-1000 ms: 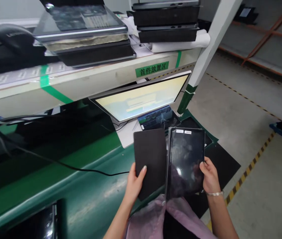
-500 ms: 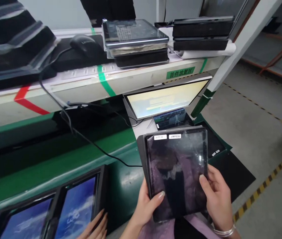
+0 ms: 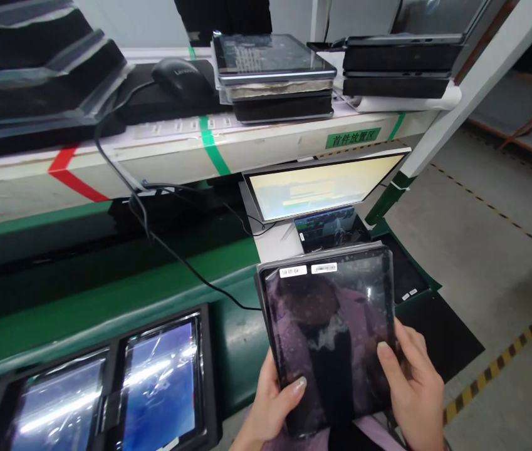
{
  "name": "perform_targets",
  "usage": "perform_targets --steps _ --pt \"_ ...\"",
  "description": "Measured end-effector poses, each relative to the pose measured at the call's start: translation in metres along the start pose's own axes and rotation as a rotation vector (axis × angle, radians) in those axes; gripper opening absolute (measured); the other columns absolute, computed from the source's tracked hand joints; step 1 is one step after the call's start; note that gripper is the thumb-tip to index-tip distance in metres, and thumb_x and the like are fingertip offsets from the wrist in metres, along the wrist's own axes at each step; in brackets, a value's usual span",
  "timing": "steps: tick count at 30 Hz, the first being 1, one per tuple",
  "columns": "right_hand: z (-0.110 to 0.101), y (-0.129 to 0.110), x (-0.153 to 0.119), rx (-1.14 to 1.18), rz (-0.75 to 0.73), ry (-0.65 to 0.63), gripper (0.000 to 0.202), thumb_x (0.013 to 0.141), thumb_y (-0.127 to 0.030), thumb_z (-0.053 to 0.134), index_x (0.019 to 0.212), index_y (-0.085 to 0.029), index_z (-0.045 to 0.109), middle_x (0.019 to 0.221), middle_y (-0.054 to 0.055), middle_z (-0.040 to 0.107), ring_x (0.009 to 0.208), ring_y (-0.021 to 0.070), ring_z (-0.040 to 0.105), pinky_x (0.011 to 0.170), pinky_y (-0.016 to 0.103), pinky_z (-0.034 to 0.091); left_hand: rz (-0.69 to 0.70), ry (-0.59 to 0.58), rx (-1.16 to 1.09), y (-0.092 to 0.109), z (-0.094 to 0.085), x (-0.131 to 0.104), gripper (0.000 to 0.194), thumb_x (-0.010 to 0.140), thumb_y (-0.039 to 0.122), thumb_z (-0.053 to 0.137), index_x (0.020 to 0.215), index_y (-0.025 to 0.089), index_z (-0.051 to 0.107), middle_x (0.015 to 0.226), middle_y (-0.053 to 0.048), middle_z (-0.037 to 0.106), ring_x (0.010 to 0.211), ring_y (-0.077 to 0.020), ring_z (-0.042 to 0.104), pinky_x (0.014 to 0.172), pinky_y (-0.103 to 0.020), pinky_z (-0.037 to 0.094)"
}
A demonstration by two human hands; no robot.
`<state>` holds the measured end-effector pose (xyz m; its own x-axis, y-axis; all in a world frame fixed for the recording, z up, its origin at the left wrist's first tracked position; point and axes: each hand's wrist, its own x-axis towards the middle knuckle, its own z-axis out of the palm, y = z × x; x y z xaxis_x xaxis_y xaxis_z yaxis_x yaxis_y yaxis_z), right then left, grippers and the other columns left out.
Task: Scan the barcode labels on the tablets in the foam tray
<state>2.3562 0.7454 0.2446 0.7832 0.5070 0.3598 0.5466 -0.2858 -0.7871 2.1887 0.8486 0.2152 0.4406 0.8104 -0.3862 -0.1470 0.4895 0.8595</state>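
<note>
Both my hands hold a dark tablet (image 3: pixel 331 338), screen up, under a clear film with two white labels along its top edge. Another flat layer shows at its upper edge; whether it is a second tablet I cannot tell. My left hand (image 3: pixel 272 401) grips the lower left side, thumb on the glass and fingers underneath. On the right edge, my right hand (image 3: pixel 413 382) has its thumb on the front and its fingers around the back. The dark screen reflects a figure in purple clothing.
A black tray (image 3: pixel 212 376) at lower left holds two lit tablets, with a person's fingertips by the left edge. Beyond stand a lit monitor (image 3: pixel 326 185) and a tablet (image 3: pixel 331 228). Stacked tablets (image 3: pixel 275 75) and a mouse (image 3: pixel 183 75) occupy the shelf. A cable (image 3: pixel 190 272) crosses the green bench.
The other person's hand has left the near edge of the tray. The held tablet has shifted slightly down and tilted in my hands. The camera view has turned a little left.
</note>
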Motion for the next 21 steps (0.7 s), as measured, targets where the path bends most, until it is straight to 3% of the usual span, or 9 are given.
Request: perform_targets --steps 3,7,12,18,21 --pt "-0.001 0.001 0.003 0.023 0.028 -0.002 0.037 0.084 -0.04 0.059 0.116 -0.023 0.064 0.107 0.006 0.055 0.095 0.017 0.059 0.078 0.026 0.052 -0.015 0.014 -0.024 0.003 0.001 0.0 0.063 0.052 0.046 0.08 0.105 0.017 0.063 0.109 -0.011 0.067 0.109 -0.0331 0.058 0.091 -0.04 0.048" --pt "0.0 0.009 0.009 0.1 0.119 -0.212 0.042 0.087 -0.04 0.054 0.127 -0.025 0.056 0.129 0.007 0.054 0.118 0.0219 0.053 0.092 0.031 0.051 -0.063 0.002 -0.124 0.008 0.005 0.001 0.062 0.05 0.038 0.082 0.105 0.017 0.062 0.101 -0.009 0.07 0.099 -0.0301 0.063 0.088 -0.038 0.05" --pt "0.01 0.016 0.014 0.259 0.232 -0.42 0.051 0.091 -0.041 0.047 0.139 -0.025 0.041 0.142 0.005 0.045 0.134 0.0223 0.037 0.11 0.04 0.036 -0.226 -0.013 -0.167 0.007 -0.003 0.004 0.057 0.044 0.026 0.081 0.097 0.019 0.062 0.073 -0.003 0.07 0.062 -0.0221 0.065 0.055 -0.029 0.052" --pt "0.044 0.015 0.016 0.488 0.187 -0.718 0.058 0.092 -0.04 0.046 0.145 -0.026 0.026 0.152 0.002 0.024 0.141 0.0195 0.021 0.118 0.041 0.018 -0.293 0.29 -0.073 -0.002 -0.042 0.014 0.055 0.031 0.019 0.077 0.084 0.021 0.064 0.057 0.003 0.066 0.044 -0.0177 0.057 0.042 -0.026 0.045" --pt "0.066 0.019 0.008 0.665 0.22 -0.902 0.074 0.088 -0.041 0.054 0.148 -0.026 0.014 0.154 0.002 0.016 0.143 0.0185 0.014 0.118 0.04 0.013 -0.315 0.386 -0.06 -0.005 -0.064 0.013 0.055 0.028 0.019 0.078 0.082 0.022 0.065 0.058 0.004 0.067 0.049 -0.0206 0.061 0.047 -0.028 0.049"
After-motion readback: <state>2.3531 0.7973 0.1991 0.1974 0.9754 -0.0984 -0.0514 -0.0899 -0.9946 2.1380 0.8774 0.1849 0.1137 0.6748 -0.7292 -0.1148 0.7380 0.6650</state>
